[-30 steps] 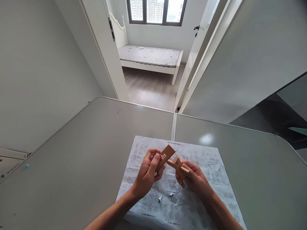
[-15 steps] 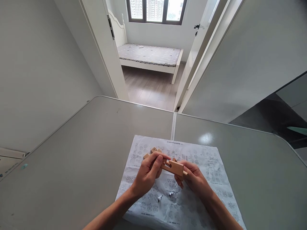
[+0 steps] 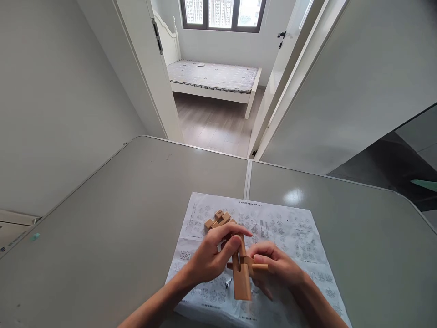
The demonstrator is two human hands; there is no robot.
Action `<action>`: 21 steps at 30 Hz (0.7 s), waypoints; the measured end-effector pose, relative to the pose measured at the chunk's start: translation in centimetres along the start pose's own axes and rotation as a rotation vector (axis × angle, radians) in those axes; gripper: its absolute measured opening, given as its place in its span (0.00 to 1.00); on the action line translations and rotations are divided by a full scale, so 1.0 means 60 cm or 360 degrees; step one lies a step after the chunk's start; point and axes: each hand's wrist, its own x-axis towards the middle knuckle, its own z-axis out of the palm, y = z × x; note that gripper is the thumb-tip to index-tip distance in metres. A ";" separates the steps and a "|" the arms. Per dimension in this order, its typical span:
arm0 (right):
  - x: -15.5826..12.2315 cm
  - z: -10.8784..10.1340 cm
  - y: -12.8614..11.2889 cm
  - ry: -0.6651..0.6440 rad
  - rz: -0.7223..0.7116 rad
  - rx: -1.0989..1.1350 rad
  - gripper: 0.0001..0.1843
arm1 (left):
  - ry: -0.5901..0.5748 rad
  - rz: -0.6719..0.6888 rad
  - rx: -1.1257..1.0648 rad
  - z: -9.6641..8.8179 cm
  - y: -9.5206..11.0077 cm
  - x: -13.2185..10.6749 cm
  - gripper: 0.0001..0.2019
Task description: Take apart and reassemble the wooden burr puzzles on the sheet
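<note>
Both hands hold a small wooden puzzle assembly (image 3: 241,273) above a printed paper sheet (image 3: 293,232). My left hand (image 3: 210,255) pinches the upper end of a flat slotted wooden piece that stands on end. My right hand (image 3: 275,269) grips a thin wooden bar (image 3: 260,267) that crosses through that piece. Loose notched wooden pieces (image 3: 217,218) lie on the sheet just beyond my left hand's fingers.
The sheet lies on a grey folding table (image 3: 119,205) with a seam down its middle. Two small crumpled paper bits (image 3: 226,283) sit on the sheet under my hands. Beyond the table an open doorway shows a bed (image 3: 213,77) and a window.
The flat slotted piece has turned from lying across between my hands to standing on end, and both hands have dropped lower and nearer. Loose pieces behind my left hand now show.
</note>
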 end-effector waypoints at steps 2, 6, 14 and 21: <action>0.001 0.001 0.000 -0.0023 0.0000 0.0000 0.25 | 0.0006 0.0015 0.0014 0.001 0.000 0.001 0.22; 0.001 0.000 -0.001 -0.0035 -0.0007 -0.0010 0.24 | 0.0012 -0.0028 -0.0032 0.003 0.001 0.002 0.22; -0.004 -0.003 0.003 -0.0019 0.0023 0.0016 0.22 | 0.0020 -0.0126 -0.0126 0.006 0.002 0.004 0.21; -0.003 -0.001 0.005 -0.0086 0.0011 0.0005 0.22 | -0.0051 -0.0144 -0.0125 0.010 -0.010 -0.002 0.20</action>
